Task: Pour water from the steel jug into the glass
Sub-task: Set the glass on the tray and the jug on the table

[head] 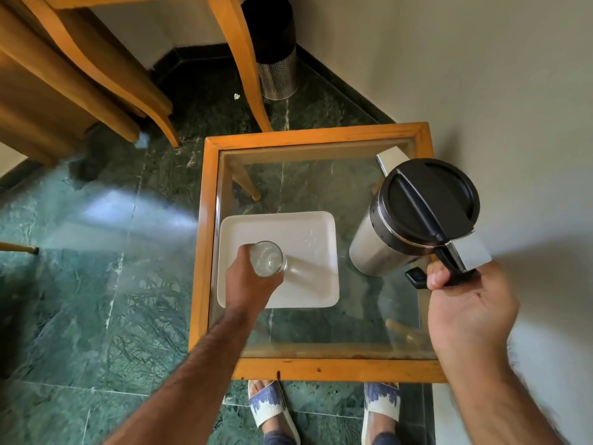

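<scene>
1. The glass [268,259] is clasped by the left hand [250,284], the grip closed around its side; it is held over the white tray [308,293] near the bench's [205,252] left edge.
2. The jug's [414,220] black handle [449,264] is held by the right hand [465,303], fingers curled shut on it, over the bench's right edge.
3. No writing can be read on either item.
4. The jug is seen as a brushed steel cylinder with a round black lid; the glass is clear and round, the tray square with rounded corners, the bench glass-topped in an orange wooden frame.
</scene>
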Tool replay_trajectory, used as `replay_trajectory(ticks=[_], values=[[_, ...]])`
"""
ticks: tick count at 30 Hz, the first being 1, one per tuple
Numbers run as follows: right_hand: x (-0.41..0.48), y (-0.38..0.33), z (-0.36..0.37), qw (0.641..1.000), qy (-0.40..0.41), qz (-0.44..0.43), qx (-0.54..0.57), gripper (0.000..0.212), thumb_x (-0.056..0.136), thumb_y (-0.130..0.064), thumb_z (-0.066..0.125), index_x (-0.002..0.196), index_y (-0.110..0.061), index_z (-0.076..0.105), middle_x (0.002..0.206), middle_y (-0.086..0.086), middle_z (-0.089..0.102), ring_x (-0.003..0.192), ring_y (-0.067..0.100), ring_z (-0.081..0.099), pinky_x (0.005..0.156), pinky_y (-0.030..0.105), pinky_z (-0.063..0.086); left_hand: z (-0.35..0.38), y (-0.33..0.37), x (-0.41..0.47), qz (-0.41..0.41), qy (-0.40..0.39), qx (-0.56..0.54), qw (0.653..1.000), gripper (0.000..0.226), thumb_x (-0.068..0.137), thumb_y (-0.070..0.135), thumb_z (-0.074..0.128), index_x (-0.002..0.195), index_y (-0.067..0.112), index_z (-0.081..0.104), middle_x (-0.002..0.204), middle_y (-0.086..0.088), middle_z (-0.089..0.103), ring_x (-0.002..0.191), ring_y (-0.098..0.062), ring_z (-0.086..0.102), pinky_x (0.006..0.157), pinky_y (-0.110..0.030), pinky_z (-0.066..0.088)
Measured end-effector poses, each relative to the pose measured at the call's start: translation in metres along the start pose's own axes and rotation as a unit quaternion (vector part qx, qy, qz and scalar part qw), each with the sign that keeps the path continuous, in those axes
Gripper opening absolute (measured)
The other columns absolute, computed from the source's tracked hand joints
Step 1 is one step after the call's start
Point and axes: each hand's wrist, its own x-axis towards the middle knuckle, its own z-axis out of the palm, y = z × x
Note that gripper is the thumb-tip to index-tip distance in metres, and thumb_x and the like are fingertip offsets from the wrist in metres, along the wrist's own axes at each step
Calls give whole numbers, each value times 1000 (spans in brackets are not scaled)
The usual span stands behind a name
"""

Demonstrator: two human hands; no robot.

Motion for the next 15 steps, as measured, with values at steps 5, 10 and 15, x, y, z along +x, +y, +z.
replay_trajectory(ticks=[5, 10, 15], values=[[4, 4, -4, 1000, 10, 8, 12, 43, 91, -19, 43, 55, -24, 67, 52, -3, 54, 59, 19, 44, 67, 28, 41, 5, -2, 6, -9, 6, -5, 1000, 72, 72, 24, 96, 133, 20, 58, 113, 7, 66, 100, -16, 61, 62, -17, 44], [3, 10, -9, 997, 28, -30, -72, 38, 89, -14, 47, 59, -29, 65, 52, -9, 58, 59, 15, 52, 66, 36, 43, 11, -8, 9, -16, 14, -3, 1000, 72, 71, 23, 96, 132, 20, 58, 112, 6, 66, 100, -18, 62, 58, -13, 40], [4, 12, -7, 1000, 18, 9, -18, 45, 86, -18, 41, 49, -26, 66, 51, -9, 57, 56, 16, 46, 68, 30, 38, 15, -12, 12, -11, 17, 0, 1000, 73, 72, 24, 95, 133, 21, 57, 113, 7, 66, 100, -18, 63, 55, -11, 39]])
